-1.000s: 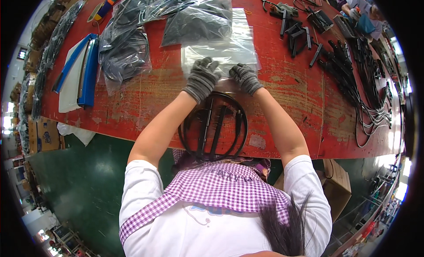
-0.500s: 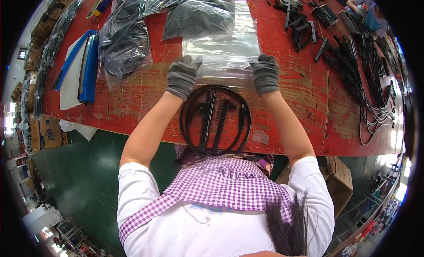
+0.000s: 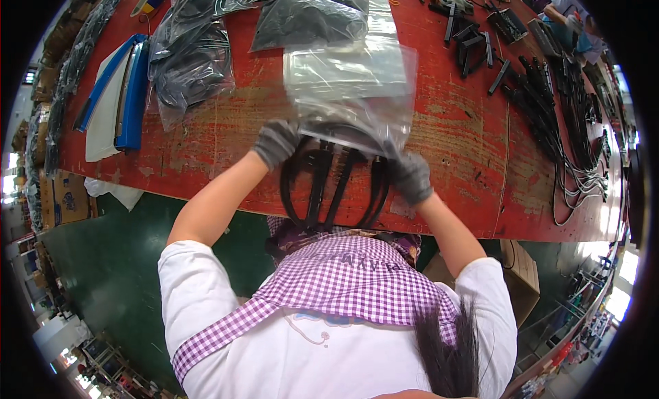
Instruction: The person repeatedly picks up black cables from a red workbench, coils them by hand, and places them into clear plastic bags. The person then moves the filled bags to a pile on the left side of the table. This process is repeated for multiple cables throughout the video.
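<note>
My left hand (image 3: 276, 142) and my right hand (image 3: 410, 177), both in grey gloves, grip the two lower corners of a clear plastic bag (image 3: 350, 90) held up over the red table (image 3: 206, 131). A coiled black cable bundle (image 3: 334, 186) hangs between my hands, its top end inside the bag's mouth. The lower loops of the coil stick out below the bag, near the table's front edge.
Several filled plastic bags of black cables (image 3: 192, 52) lie at the back left. A blue and white folder (image 3: 117, 97) rests at the left. Loose black cables and connectors (image 3: 556, 111) spread along the right. A cardboard box (image 3: 518, 268) stands below the table.
The clear bag has been lifted off the table and pulled down over the top of the cable coil. My hands moved from the bag's flat edge to its corners.
</note>
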Action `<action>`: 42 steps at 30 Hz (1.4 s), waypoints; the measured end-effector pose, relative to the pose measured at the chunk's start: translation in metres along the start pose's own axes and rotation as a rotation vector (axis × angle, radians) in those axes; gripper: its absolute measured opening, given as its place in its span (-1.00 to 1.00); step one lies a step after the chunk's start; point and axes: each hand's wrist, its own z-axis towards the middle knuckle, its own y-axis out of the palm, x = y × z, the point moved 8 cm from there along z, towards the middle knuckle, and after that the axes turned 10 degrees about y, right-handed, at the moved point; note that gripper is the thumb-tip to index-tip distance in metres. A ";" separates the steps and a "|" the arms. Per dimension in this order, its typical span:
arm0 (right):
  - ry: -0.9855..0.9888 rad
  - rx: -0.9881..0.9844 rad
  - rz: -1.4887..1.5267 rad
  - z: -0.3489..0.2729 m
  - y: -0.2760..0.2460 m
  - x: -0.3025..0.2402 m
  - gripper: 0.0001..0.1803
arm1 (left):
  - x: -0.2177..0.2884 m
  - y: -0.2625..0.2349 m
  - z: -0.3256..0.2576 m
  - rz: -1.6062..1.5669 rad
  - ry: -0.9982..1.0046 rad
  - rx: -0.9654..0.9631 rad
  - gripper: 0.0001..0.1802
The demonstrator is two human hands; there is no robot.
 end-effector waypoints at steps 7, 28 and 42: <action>-0.028 -0.188 0.046 -0.077 -0.002 -0.050 -0.34 | 0.051 -0.010 -0.081 -0.533 -0.334 0.077 -0.83; -0.215 0.266 0.576 0.054 -0.281 -0.093 -0.65 | -0.053 -0.310 -0.171 -0.954 -0.520 0.998 -0.76; 0.076 0.311 1.074 0.277 -0.220 -0.045 -0.79 | -0.247 -0.262 -0.067 -0.610 -0.747 1.046 -0.86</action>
